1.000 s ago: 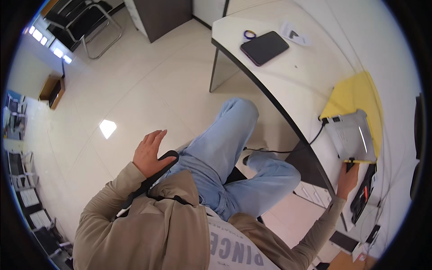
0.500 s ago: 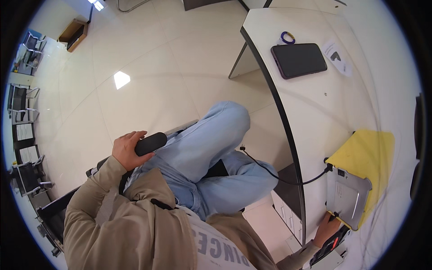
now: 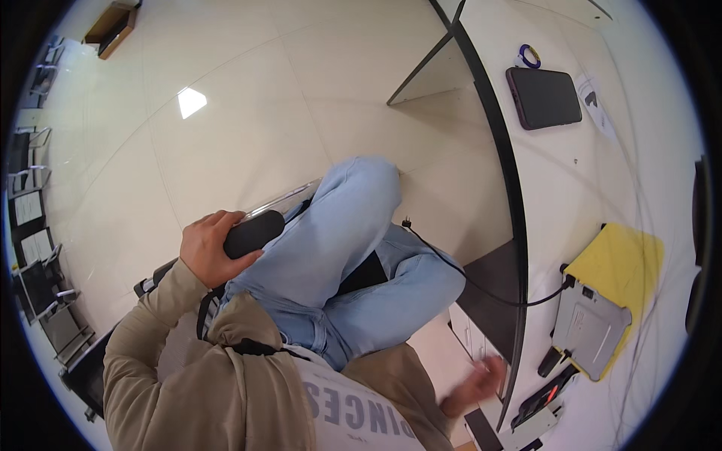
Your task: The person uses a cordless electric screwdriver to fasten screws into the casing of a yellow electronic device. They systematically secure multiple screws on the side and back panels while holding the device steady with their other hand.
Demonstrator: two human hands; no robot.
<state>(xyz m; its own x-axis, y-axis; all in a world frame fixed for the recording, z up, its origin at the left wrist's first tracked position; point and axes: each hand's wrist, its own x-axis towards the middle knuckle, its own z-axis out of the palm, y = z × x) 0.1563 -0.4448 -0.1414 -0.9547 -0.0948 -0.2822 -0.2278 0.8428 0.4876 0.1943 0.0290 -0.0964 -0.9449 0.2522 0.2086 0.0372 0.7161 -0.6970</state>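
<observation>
My left hand [image 3: 207,246] is closed round the front of a black padded chair armrest [image 3: 254,234], beside my left thigh. At the lower right, my right hand [image 3: 481,382] is smeared by motion near the table's dark edge. Nothing can be made out in it, and its fingers are unclear. Farther right on the table, a flat grey device [image 3: 590,331] lies on a yellow sheet or folder [image 3: 628,259]. A black cable [image 3: 481,292] runs from the device over the table edge, its plug [image 3: 406,222] hanging by my knees. A small black object [image 3: 550,362] sits beside the device.
Along the white table [image 3: 553,195] lie a dark phone [image 3: 545,99], a blue roll of tape [image 3: 529,55] and a printed paper [image 3: 596,109]. A black item with a red-orange mark [image 3: 543,398] is near the lower right. Drawers [image 3: 468,334] stand beneath. Chairs [image 3: 41,289] line the far left.
My right hand has left the grey device's lower end and moved left to the table edge. My left hand stays on the armrest. The whole view has shifted somewhat.
</observation>
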